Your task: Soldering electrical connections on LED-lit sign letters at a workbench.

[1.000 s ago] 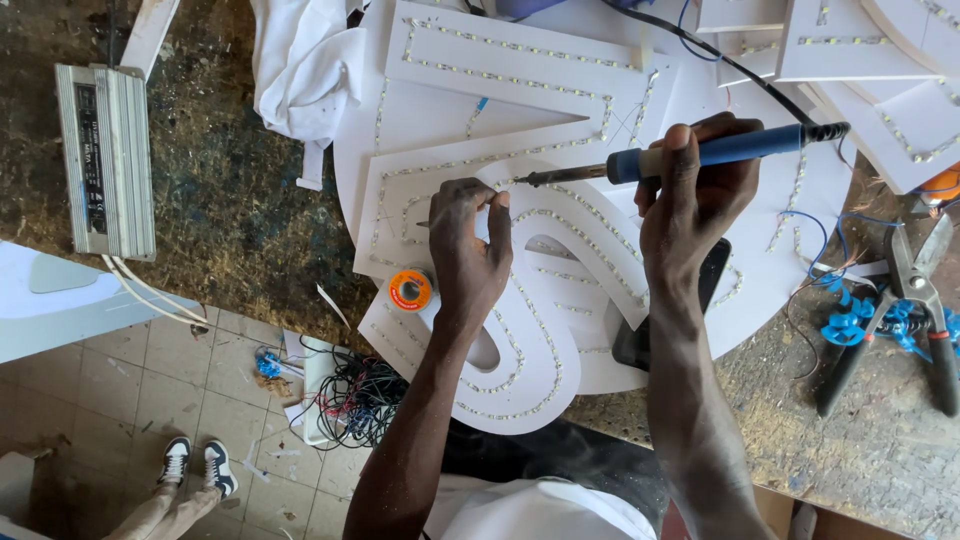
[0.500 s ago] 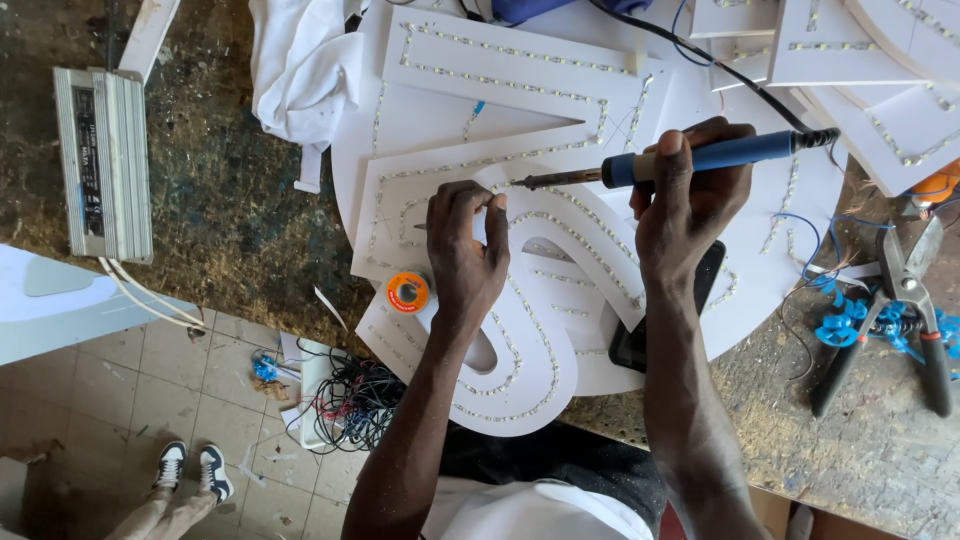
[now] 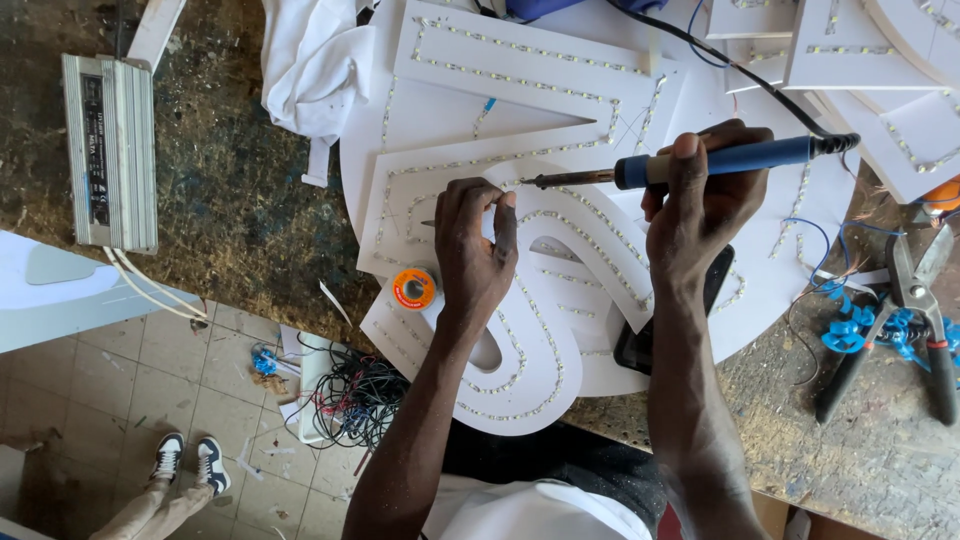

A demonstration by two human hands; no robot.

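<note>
While the head camera looks straight down, the right hand (image 3: 700,205) grips a blue-handled soldering iron (image 3: 690,163), its long axis lying level, tip aimed left. That tip sits just beside the left hand (image 3: 475,250), whose fingers pinch closed at the LED strip (image 3: 590,225) on the white sign letter (image 3: 520,330). An orange solder spool (image 3: 414,288) rests nearby.

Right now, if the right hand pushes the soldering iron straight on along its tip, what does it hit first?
Likely the left hand: the soldering iron in the right hand points at its fingertips on the white letter panel. Depth unclear.
</note>
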